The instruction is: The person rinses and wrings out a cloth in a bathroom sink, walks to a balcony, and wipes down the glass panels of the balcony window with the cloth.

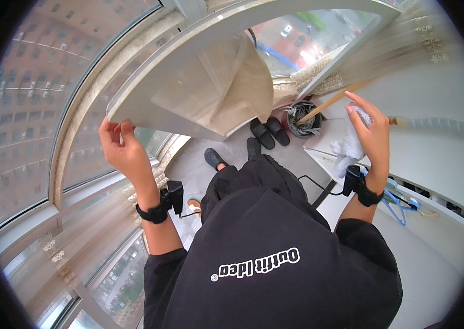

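Observation:
My left hand (123, 142) is at the lower left corner of a white-framed panel (166, 92), which looks like an opened window sash. Its thumb and fingers are bent around that corner. A beige sheet-like area (244, 82) shows within the panel; whether it lies behind glass or is a reflection, I cannot tell. On the other side, my right hand (373, 131) holds a bunched light-grey cloth (349, 144) against the palm. The cloth hangs below the fingers, while the thumb and index fingertips point up and to the left.
A mop's wooden handle (326, 105) leans out of a dark bucket (312, 129). Black slippers (269, 133) sit beside it on the grey floor (236, 148). At right are a white cabinet (429, 144) and blue hangers (398, 207). Sheer curtains (76, 251) hang by the windows.

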`<state>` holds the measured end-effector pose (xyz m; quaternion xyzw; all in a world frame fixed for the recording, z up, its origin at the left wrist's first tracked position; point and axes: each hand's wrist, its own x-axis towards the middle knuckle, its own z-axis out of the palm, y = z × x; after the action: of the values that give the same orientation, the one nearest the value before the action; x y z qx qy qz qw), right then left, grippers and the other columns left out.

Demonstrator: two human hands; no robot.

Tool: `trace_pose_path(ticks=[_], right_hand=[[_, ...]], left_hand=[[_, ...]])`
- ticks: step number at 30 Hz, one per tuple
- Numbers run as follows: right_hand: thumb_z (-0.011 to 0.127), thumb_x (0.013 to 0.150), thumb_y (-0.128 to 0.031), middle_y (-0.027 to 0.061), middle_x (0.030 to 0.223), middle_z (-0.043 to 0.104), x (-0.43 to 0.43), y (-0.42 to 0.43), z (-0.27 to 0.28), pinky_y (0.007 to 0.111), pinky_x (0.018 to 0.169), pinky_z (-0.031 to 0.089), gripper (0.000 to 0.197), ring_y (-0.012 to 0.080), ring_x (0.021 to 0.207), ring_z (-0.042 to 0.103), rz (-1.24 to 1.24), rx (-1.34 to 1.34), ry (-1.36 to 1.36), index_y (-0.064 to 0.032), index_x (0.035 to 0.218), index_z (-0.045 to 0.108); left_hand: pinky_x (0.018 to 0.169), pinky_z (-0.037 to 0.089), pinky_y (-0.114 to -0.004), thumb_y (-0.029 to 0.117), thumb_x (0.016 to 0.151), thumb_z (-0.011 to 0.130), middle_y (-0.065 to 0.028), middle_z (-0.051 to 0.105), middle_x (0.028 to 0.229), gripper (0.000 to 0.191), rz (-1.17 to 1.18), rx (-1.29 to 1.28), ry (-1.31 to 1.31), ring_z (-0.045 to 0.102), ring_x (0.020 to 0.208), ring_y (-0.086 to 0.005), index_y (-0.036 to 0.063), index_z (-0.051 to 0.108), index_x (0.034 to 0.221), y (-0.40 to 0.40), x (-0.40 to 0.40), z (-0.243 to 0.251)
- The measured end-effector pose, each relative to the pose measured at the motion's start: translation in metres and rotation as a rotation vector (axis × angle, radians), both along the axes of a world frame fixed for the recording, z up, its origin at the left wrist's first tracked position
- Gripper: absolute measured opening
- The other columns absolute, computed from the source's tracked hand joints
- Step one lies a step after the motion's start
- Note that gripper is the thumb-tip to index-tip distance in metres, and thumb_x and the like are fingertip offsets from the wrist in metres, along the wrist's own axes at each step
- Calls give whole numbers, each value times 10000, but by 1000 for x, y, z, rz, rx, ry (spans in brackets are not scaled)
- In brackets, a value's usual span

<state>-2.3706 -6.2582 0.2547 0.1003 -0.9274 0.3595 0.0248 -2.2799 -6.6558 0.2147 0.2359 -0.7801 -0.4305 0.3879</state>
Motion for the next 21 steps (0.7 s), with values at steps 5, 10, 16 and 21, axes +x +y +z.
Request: trace_pose_path(ticks=[5,10,16,21], right_hand=[[619,815,-72,148,890,656,4,2,-1,300,752,467,271,229,786,618,33,13,13,-75,1084,652],[621,812,-72,150,889,655,6,6,-4,306,756,469,268,232,789,617,33,26,-12,-72,1079,653],[623,813,-80,161,934,658,22,12,-7,315,759,472,262,269,815,625,-11,39,-23,-62,1073,651],[604,822,-73,143,918,656,71,21,3,298,743,468,273,218,782,606,-178,64,-3,-61,1092,645]], left_hand=[[741,509,-270,32,905,553,-64,593,910,243,10,48,15,581,845,-135,-20,518,1139,-3,28,-5],[775,498,-272,32,919,527,-72,598,921,246,-4,80,22,577,848,-139,-22,507,1158,1,37,-6],[793,498,-292,48,924,527,-77,583,956,264,-9,35,28,560,868,-141,-31,478,1171,-6,37,-14],[745,450,-243,36,919,520,-82,577,915,291,-83,-73,-49,550,851,-146,-60,438,1181,-25,25,-9]])
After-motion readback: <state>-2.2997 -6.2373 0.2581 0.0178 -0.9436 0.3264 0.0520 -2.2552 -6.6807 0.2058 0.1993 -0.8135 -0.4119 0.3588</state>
